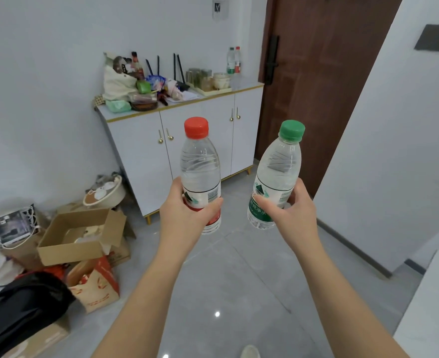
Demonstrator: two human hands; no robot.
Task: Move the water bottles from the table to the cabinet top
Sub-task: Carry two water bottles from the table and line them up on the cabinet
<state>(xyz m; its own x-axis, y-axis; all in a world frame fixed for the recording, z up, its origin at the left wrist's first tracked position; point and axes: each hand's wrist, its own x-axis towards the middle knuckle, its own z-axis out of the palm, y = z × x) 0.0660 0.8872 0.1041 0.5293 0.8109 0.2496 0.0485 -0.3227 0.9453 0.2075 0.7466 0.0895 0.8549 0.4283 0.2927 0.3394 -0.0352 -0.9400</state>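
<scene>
Gripping a clear plastic red-capped bottle [200, 164] in my left hand [184, 218], its green-capped twin [278, 166] in my right hand [296, 213]. Grips hide both middles.

Open floor [226, 267] lies under and beyond both grips, up to the cabinet [141, 156]. Past the left hand [184, 213] and its red-capped bottle [200, 164], the cabinet top [249, 85] is heaped with a tote bag [117, 81]. Past the right hand [294, 210] and its green-capped bottle [278, 164] stand a tray of jars [210, 92] and two water bottles [233, 60], with a bare strip before them. Cardboard boxes [84, 236] crowd the floor left of the grips.
</scene>
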